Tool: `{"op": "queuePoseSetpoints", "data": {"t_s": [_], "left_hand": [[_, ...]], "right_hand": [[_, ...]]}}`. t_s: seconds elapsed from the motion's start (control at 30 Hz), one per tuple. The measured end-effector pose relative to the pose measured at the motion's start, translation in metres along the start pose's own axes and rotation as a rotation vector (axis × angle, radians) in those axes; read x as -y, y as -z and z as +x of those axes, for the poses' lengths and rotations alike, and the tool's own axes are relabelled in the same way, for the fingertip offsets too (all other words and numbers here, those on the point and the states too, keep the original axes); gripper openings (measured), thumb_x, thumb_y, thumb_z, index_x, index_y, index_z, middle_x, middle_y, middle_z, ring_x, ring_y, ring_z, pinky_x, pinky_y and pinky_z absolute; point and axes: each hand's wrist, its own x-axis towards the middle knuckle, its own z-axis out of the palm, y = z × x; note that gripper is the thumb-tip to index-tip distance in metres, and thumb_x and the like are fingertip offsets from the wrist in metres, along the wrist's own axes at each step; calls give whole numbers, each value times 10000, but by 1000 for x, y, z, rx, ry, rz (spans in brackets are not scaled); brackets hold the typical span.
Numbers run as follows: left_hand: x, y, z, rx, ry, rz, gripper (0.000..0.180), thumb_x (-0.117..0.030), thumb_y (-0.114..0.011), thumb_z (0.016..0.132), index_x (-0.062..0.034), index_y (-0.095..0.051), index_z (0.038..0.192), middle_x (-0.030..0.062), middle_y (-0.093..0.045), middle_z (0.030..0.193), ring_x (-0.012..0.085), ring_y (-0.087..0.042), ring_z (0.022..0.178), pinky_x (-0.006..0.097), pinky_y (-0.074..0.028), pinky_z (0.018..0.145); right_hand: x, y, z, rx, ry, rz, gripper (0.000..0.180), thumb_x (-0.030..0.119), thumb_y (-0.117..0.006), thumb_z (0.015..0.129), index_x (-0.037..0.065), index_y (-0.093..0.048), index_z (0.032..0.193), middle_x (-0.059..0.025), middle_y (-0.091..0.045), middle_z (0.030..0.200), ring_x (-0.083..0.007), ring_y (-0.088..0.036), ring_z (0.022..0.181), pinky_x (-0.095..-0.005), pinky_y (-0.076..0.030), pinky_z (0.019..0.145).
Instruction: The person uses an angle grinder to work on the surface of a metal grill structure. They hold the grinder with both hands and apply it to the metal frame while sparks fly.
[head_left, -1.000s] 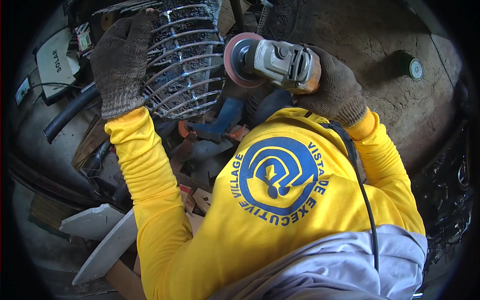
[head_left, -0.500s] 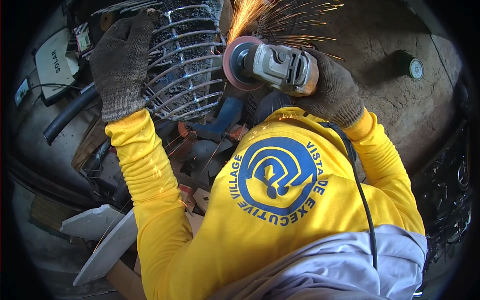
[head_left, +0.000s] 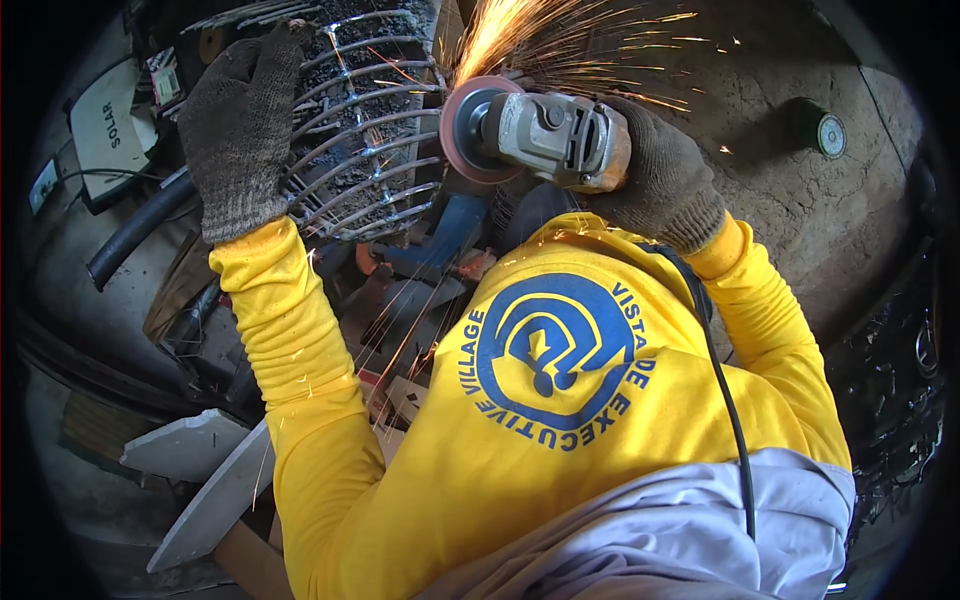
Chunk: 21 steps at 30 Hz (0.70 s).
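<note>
A grate of curved, welded metal rods (head_left: 353,99) lies over a dark, rough surface. My left hand (head_left: 240,130), in a brown knit glove, is closed on the grate's left side; its fingertips are partly hidden. My right hand (head_left: 665,180), gloved alike, grips the body of a grey and orange angle grinder (head_left: 560,135). The grinder's reddish disc (head_left: 462,130) meets the right ends of the rods. Bright sparks (head_left: 490,40) fan away from the disc's upper edge, toward the far right.
A black cord (head_left: 737,420) runs down over my yellow shirt. A green can (head_left: 829,135) stands on the concrete floor at right. To the left lie a dark pipe (head_left: 140,235), a pale panel (head_left: 108,130) and broken white boards (head_left: 215,500). Beneath the grate is a blue metal object (head_left: 445,240).
The grinder has shifted slightly left, and the grate's right edge has moved a little left with it. The sparks spread wider, with more streaks near my left forearm. Both grips are unchanged.
</note>
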Motion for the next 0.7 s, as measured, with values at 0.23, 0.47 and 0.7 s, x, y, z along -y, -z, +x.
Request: {"op": "queuePoseSetpoints", "data": {"t_s": [0.23,0.47,0.7], "left_hand": [[3,-1,1,-13,-12,-85,494,-575,-623,905,-109,-760,997,79,-741,876,256,-707,814,354,-520,758],[18,-3,4,-22,-180,39,474,-539,-634,921,-108,-734,1090,103,-725,924,215,-672,832,335,-498,779],[5,-3,1,1,-17,-40,488,-540,-637,916,-86,-745,1057,111,-723,883,202,-666,793,331,-496,773]], "right_hand": [[-5,1,0,8,-64,-2,829,314,-924,602,79,-567,1311,-167,-668,1199,-348,-675,1051,-411,-556,920],[-2,4,-2,34,-159,52,875,331,-928,588,77,-545,1332,-175,-659,1214,-354,-665,1076,-428,-538,958],[-4,-2,-2,57,-145,80,879,341,-926,587,82,-546,1337,-169,-658,1215,-351,-658,1087,-432,-533,959]]}}
